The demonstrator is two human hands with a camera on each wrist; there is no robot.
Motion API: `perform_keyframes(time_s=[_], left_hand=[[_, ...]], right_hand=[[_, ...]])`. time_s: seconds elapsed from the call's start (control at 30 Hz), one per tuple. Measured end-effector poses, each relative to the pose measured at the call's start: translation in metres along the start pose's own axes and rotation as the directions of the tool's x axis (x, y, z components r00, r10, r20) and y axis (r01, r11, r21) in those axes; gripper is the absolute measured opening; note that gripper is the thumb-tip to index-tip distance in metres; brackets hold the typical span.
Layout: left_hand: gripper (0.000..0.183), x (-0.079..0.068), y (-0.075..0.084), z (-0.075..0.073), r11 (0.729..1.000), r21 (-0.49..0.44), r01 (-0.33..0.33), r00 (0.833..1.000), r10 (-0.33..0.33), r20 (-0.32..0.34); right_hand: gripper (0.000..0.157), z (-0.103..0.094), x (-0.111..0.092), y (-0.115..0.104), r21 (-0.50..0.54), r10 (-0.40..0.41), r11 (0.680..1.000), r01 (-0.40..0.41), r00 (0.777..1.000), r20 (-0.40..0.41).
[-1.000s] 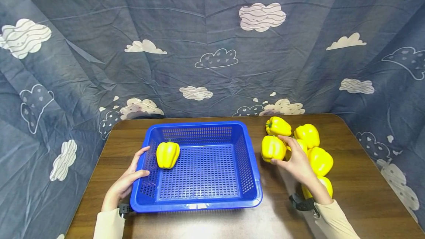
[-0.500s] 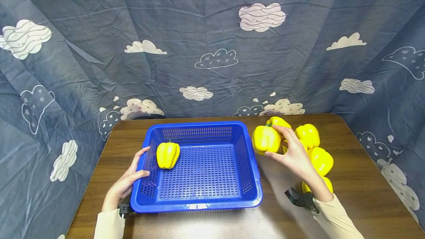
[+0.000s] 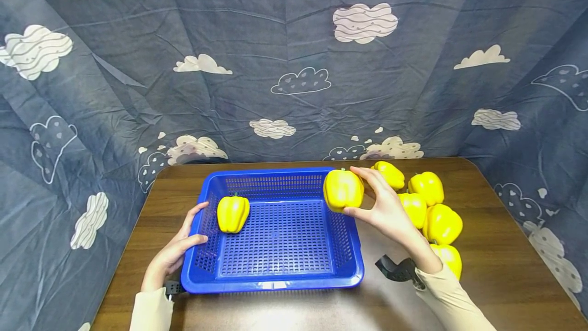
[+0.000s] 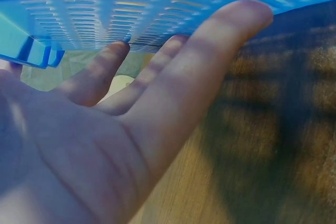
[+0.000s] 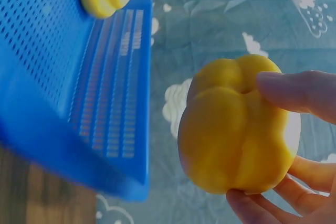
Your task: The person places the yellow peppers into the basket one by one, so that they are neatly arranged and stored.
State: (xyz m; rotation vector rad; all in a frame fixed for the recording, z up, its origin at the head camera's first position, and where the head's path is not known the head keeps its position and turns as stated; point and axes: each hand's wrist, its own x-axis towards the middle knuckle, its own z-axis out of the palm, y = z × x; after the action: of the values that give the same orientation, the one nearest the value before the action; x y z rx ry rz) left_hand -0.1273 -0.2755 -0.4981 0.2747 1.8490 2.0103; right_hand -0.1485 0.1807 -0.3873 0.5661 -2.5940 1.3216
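Note:
A yellow bell pepper (image 3: 343,190) is pinched between the thumb and fingers of my right hand (image 3: 388,211), raised over the right rim of the blue plastic basket (image 3: 275,286). The right wrist view shows this bell pepper (image 5: 236,129) from its lobed end, thumb on one side and fingers on the other. My left hand (image 3: 172,254) holds the basket's left side, thumb and a fingertip over the rim. More fingers (image 4: 173,87) lie against the perforated outer wall in the left wrist view. Inside the basket, at the left, one yellow bell pepper (image 3: 233,214) stands stem up.
Several more yellow bell peppers lie grouped on the wooden table (image 3: 487,264) at the right, among them one pepper (image 3: 442,225) beside my right forearm and one (image 3: 389,175) near the back edge. A dark blue curtain (image 3: 285,24) with cloud prints hangs behind the table.
My right hand has lifted the bell pepper from the group and carried it left and up to the basket's right rim. The left hand and basket have stayed in place.

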Motion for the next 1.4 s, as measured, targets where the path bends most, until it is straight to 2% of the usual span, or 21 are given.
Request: perform_keyframes(time_s=[0.13, 0.33, 0.6, 0.8, 1.17, 1.4], left_hand=[[0.076, 0.0, 0.0, 0.0, 1.0, 0.003, 0.005, 1.0, -0.005, 0.001], [0.076, 0.0, 0.0, 0.0, 1.0, 0.001, 0.002, 1.0, -0.002, -0.001], [0.076, 0.0, -0.001, 0.001, 0.999, -0.006, -0.043, 0.999, 0.043, 0.003], [0.076, 0.0, -0.001, 0.001, 0.999, 0.004, -0.038, 0.999, 0.038, -0.002], [0.076, -0.001, -0.001, 0.001, 1.0, -0.002, -0.03, 1.0, 0.03, 0.0], [0.076, -0.001, -0.001, 0.001, 0.999, 0.004, -0.035, 0.999, 0.035, -0.001]], right_hand=[[0.079, 0.008, 0.005, -0.008, 0.039, -0.012, 0.999, 0.011, 1.0, 0.021], [0.079, 0.026, 0.015, -0.02, 0.092, -0.073, 0.993, 0.071, 0.997, 0.027], [0.078, 0.053, 0.025, -0.034, 0.107, -0.131, 0.986, 0.124, 0.99, 0.058], [0.078, 0.074, 0.032, -0.041, 0.114, -0.166, 0.981, 0.156, 0.982, 0.089], [0.077, 0.106, 0.046, -0.052, 0.144, -0.184, 0.975, 0.167, 0.976, 0.116], [0.076, 0.123, 0.053, -0.051, 0.22, -0.134, 0.97, 0.1, 0.98, 0.145]])
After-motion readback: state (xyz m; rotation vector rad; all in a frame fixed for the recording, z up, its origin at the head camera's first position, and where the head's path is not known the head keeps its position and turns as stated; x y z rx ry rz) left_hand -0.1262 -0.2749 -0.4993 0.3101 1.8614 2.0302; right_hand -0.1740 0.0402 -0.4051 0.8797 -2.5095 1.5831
